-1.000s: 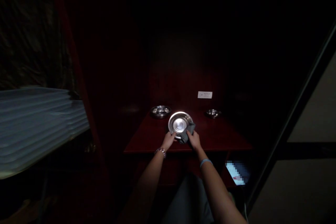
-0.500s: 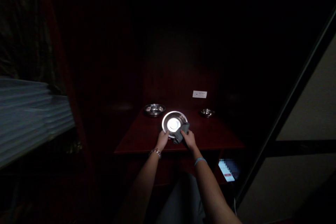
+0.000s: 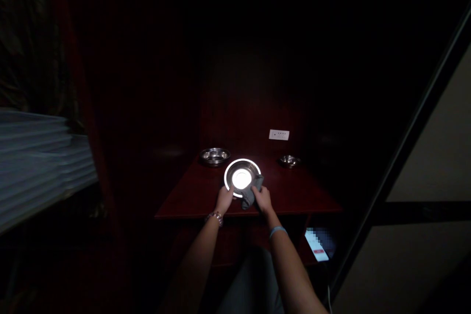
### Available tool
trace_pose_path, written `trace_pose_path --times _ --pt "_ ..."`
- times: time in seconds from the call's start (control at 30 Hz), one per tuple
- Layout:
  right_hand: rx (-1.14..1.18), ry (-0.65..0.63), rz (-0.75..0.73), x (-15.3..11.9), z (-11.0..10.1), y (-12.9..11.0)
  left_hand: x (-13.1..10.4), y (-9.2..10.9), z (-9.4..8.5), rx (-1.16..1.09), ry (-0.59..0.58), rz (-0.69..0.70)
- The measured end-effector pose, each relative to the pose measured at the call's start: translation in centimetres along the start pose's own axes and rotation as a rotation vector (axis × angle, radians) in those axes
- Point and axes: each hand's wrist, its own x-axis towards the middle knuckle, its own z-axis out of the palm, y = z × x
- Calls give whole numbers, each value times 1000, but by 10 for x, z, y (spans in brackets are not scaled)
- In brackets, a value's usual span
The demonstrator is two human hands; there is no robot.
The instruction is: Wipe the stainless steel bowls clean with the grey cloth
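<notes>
A shiny steel bowl (image 3: 242, 179) is held tilted toward me above the front of a dark red shelf (image 3: 287, 194). My left hand (image 3: 224, 199) grips its lower left rim, thumb on the inner side. My right hand (image 3: 262, 198) is closed on a grey cloth (image 3: 248, 197), which lies folded over the bowl's lower right rim. The fingers behind the bowl and cloth are hidden. Farther back on the shelf, a wide steel bowl (image 3: 215, 157) sits to the left and a smaller steel bowl (image 3: 290, 161) to the right.
A white socket plate (image 3: 278, 135) is on the back wall. Below the shelf at right lies a lit phone (image 3: 317, 246) with a cable. Stacked pale ridged sheets (image 3: 44, 162) stand at far left, and a light panel with a dark frame (image 3: 423, 167) at right.
The cloth and my right hand have shifted slightly along the bowl's right rim. The bowl's tilt differs a little, with its rim shining brighter. The whole view has moved slightly.
</notes>
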Motion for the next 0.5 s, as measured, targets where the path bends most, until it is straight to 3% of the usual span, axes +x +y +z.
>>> trace_pose_path --times 0.5 --pt "10 -5 -19 0 3 -1 2 2 -4 51 -13 10"
